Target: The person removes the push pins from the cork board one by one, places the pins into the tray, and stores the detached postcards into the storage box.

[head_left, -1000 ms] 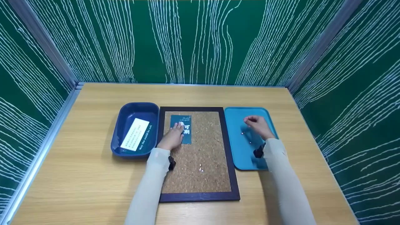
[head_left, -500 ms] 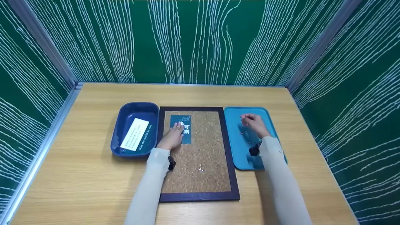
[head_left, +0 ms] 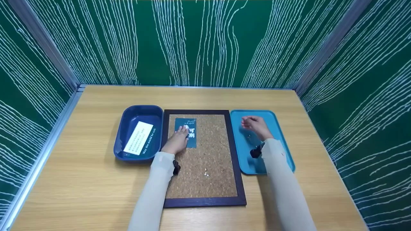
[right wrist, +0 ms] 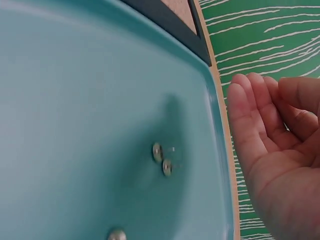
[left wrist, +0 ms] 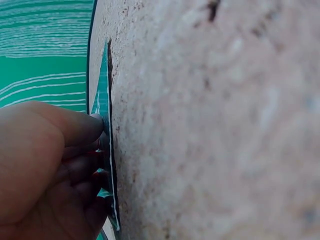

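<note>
My left hand rests on a dark green card with white lettering, at the upper left of a framed corkboard. Its thumb and fingertips press the card's face in the left wrist view; the card stands slightly off the cork at its edge. My right hand hovers over a teal tray, fingers bent and thumb tip against them. Whether anything small sits between them is hidden. Metal thumbtacks lie in the tray below it, with another thumbtack nearer the view's bottom edge.
Left of the corkboard stands a dark blue basin holding a white-and-green card. Small shiny pieces lie on the cork's lower half. Green panels with white lines enclose the wooden table.
My right hand has moved left over the tray toward the corkboard. My left hand stays on the card.
</note>
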`<action>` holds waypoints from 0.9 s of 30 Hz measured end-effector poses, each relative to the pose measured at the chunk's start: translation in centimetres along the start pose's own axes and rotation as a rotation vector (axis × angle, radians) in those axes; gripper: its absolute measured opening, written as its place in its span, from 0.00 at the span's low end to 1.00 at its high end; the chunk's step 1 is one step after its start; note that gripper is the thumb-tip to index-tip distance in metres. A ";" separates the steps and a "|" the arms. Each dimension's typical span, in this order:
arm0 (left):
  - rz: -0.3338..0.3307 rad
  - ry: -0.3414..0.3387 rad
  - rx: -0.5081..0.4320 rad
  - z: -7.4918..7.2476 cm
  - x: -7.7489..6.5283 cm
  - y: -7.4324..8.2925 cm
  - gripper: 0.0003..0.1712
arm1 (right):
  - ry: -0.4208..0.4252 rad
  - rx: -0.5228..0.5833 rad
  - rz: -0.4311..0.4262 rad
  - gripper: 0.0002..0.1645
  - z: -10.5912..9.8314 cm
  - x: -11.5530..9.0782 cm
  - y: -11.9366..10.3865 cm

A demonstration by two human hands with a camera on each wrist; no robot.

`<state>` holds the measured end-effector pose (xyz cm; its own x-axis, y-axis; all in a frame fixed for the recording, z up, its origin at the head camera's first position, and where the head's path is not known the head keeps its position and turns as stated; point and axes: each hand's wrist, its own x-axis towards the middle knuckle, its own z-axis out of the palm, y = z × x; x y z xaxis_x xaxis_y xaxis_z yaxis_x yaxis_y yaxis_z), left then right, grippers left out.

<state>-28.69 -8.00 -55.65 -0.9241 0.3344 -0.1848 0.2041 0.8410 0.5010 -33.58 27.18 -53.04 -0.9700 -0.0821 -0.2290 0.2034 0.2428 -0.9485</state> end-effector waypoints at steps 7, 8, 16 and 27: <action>-0.003 -0.003 -0.007 -0.1 0.0 0.0 0.29 | -0.022 0.068 0.065 0.27 1.1 0.6 -0.4; 0.000 -0.002 -0.002 -0.1 0.0 -0.1 0.29 | -0.022 0.073 0.071 0.26 1.4 0.7 -0.5; 0.024 0.017 0.025 0.0 0.0 -0.1 0.29 | -0.058 0.083 0.111 0.27 3.6 1.4 -1.1; 0.021 -0.004 0.029 -0.1 0.0 -0.1 0.30 | -0.065 0.148 0.180 0.24 7.2 2.5 -1.9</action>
<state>-28.77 -8.07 -55.63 -0.9183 0.3539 -0.1775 0.2331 0.8456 0.4802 -35.41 19.54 -53.41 -0.9064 -0.1139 -0.4068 0.3947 0.1151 -0.9116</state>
